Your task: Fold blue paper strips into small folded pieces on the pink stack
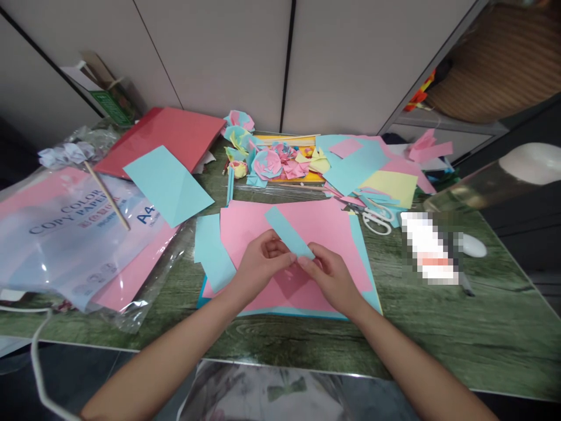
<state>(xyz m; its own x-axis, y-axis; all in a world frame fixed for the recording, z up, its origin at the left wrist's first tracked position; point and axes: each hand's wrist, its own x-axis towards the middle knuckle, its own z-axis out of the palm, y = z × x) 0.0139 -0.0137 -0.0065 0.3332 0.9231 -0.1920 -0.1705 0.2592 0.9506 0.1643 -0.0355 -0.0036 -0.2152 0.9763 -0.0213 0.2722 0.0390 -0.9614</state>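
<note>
Near the middle of the frame, the left hand (267, 257) and the right hand (331, 273) both pinch the lower end of a blue strip (286, 229), thumbs close together and the left fingers partly curled. The strip slants up and to the left, its upper end free, above a pink sheet (245, 219).

With only one end held, the strip could swing or twist; uneven pressure from the two thumbs would likely set a crooked crease, and a hard tug either way might tear it (paper forgives little once marked). How firm the grip is, I cannot tell.

At left of centre, a blue sheet (211, 248) lies by the left forearm, so a drop of that arm could drag it or rumple its corner. The scissors (377, 221), right of centre, rest near the pink sheet's upper right corner; a wide sweep of the right hand could knock them. Further up, the paper flowers (268, 165) sit bunched in the upper middle, and a careless reach there would probably crush a petal.
</note>
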